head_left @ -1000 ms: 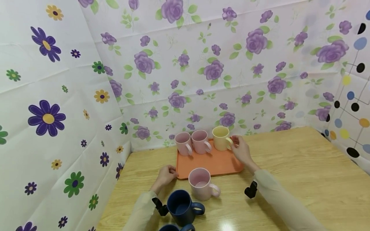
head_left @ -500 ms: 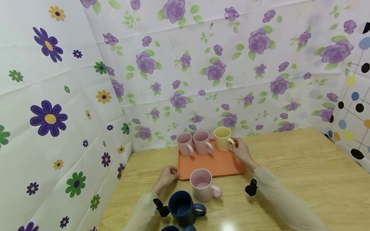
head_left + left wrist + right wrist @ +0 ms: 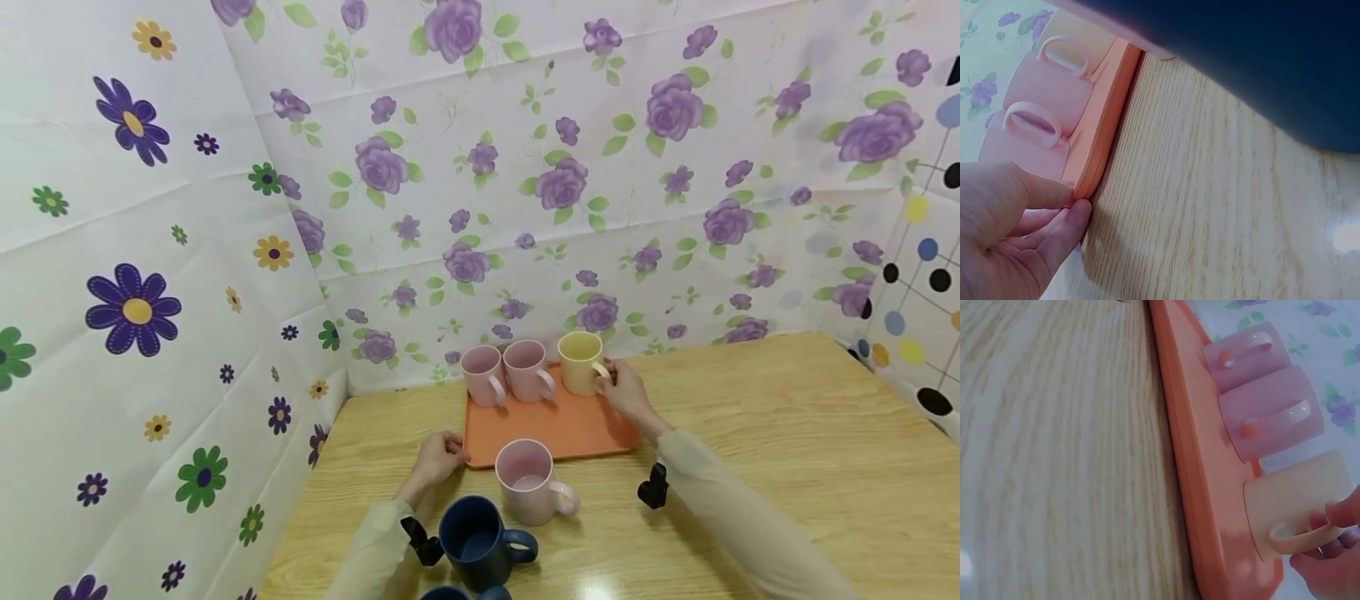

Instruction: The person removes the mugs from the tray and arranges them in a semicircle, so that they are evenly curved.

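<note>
As a wooden table point(image 3: 765, 433) spans the foreground, an orange tray point(image 3: 547, 429) lies on it, its near left corner point(image 3: 1083, 182) pinched by the left hand point(image 3: 435, 458). On the tray stand two pink mugs point(image 3: 482, 379) and, to their right, a yellow mug point(image 3: 579, 371) whose handle point(image 3: 1300, 542) the right hand point(image 3: 628, 392) pinches.

The left hand point(image 3: 438, 457) pinches the orange tray point(image 3: 551, 427) at its near left corner, between thumb and fingers. The right hand point(image 3: 626, 392), fingers curled, is by the tray's far right corner; both sleeved forearms point(image 3: 738, 504) reach in from its near side.
</note>
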Demonstrator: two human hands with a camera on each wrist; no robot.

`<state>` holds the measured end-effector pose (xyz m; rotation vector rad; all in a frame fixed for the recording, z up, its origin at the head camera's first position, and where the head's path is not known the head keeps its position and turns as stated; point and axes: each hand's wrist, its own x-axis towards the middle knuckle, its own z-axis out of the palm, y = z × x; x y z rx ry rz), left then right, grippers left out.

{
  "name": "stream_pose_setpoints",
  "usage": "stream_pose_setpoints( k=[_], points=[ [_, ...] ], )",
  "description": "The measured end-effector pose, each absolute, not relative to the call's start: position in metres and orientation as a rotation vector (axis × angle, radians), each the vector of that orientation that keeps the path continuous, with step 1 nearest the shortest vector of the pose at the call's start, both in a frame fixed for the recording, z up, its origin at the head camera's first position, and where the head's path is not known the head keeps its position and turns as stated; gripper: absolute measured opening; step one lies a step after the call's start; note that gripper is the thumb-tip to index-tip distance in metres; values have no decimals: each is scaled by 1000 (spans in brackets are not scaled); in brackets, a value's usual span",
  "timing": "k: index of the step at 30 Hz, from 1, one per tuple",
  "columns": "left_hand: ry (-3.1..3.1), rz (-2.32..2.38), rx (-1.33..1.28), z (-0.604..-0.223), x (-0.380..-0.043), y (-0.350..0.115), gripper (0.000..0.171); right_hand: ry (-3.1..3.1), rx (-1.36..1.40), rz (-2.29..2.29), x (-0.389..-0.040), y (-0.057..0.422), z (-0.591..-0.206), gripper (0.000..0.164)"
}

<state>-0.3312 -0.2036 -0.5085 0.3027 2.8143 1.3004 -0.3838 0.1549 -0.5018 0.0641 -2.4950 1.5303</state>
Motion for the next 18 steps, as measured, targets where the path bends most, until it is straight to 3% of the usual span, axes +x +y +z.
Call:
stream_pose_setpoints(
  k=[9, 18],
  points=[
    [2814, 1340, 309, -510, -331, -203, 26, -2470, 109, 1616, -379, 155, -505, 21],
    [2806, 1353, 302, -509, -328, -202, 27, -2485, 152, 1632, -369, 160, -505, 24]
  ],
)
